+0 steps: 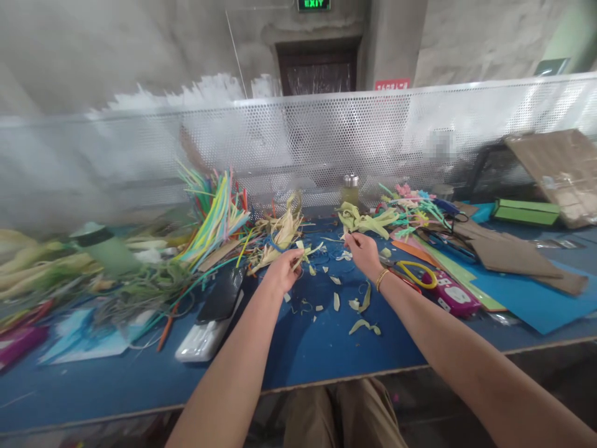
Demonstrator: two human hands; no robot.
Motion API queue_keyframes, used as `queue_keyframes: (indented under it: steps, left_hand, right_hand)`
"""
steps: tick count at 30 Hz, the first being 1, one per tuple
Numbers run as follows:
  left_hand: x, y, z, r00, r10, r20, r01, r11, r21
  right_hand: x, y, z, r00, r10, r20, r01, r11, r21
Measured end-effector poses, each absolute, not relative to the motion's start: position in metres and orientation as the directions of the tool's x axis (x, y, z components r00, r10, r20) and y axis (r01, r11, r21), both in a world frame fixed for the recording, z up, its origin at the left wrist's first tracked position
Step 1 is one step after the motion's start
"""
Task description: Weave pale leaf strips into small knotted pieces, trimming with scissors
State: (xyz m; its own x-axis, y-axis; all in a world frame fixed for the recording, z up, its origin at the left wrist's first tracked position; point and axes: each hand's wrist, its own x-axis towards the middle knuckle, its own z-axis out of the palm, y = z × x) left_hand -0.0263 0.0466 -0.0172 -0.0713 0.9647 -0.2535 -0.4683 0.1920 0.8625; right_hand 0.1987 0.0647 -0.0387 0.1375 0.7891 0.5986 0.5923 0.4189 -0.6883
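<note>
My left hand (284, 270) is closed around a few pale yellow leaf strips (308, 254) that stick out to its right, just above the blue table (308, 354). My right hand (362, 252), a gold bracelet on its wrist, pinches at the edge of a pile of yellow-green leaf strips (366, 221). Small cut leaf scraps (359, 305) lie scattered on the table between and below both hands. A heap of dry husk strips (280, 233) sits behind my left hand.
A bundle of coloured plastic straws (217, 214) and a black phone (221, 297) on a white case lie left. Yellow-handled scissors (417, 274), a pink case (454, 297), blue paper sheets and cardboard (508, 255) lie right. A perforated metal screen (326, 140) backs the table.
</note>
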Motion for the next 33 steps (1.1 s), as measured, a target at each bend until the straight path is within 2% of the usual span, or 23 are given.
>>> queue_keyframes:
  steps: [8,11,15,18,24,33]
  left_hand:
    - [-0.026,0.044,-0.017,-0.072,0.965,-0.252,-0.448,0.195,0.873]
    - [-0.025,0.042,-0.016,-0.073,0.966,-0.25,-0.434,0.195,0.879]
    - [-0.023,0.039,-0.017,-0.06,0.974,-0.219,-0.406,0.177,0.897]
    - [-0.02,0.036,-0.019,-0.033,0.989,-0.147,-0.323,0.129,0.938]
    - [-0.011,0.025,-0.02,0.007,0.997,-0.071,-0.16,0.071,0.984]
    - [-0.003,0.02,-0.017,-0.02,0.994,-0.107,-0.245,0.099,0.964]
  right_hand:
    - [0.198,0.067,-0.041,0.184,0.821,0.541,0.498,0.397,-0.771]
    - [0.191,0.062,-0.04,0.167,0.87,0.464,0.39,0.374,-0.842]
    - [0.171,0.044,-0.037,-0.014,0.968,0.25,0.131,0.25,-0.959]
    - [0.158,0.029,-0.033,-0.135,0.959,0.249,0.052,0.258,-0.965]
    - [0.152,0.025,-0.034,-0.144,0.931,0.335,0.05,0.345,-0.937]
    - [0.155,0.025,-0.027,-0.116,0.89,0.442,0.296,0.455,-0.84]
